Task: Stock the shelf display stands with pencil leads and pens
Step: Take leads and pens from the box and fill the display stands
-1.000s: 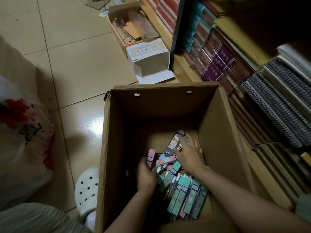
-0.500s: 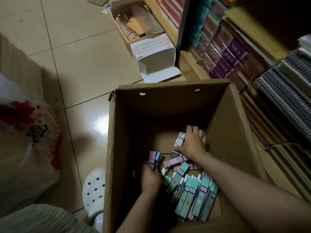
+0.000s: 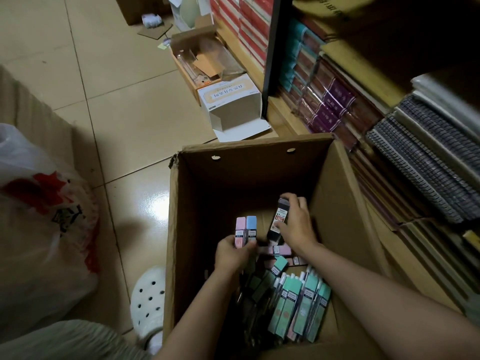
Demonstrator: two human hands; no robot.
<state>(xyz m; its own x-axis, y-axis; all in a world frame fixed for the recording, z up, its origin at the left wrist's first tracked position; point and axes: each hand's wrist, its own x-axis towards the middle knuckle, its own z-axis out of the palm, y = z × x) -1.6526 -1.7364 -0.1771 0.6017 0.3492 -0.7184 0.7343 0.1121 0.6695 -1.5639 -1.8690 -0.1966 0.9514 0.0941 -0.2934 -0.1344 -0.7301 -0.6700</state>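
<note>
I am only at the start of this job, I think. Nothing I hold is on a stand yet, and no stand shows here. I am picking packs out of the box (image 3: 176,229).

My left hand (image 3: 231,253) is low in the box, near its left wall. Its fingers are curled round two thin packs, a pink pack (image 3: 240,231) and a blue pack (image 3: 251,229). They stand up side by side and touch each other.

Just right of them, nearer the middle of the box, my right hand (image 3: 296,227) pinches a black pack (image 3: 280,219). It has a white and red label, and it tips a little. It is lifted off the bottom of the box.

A lot is left to do. At the near end of the box lies a heap of green packs (image 3: 298,310), long and flat, with white pen tips poking out between them. More pink ones (image 3: 280,249) lie under my right wrist. To the right of the box are shelves (image 3: 285,118) full of notebooks.
</note>
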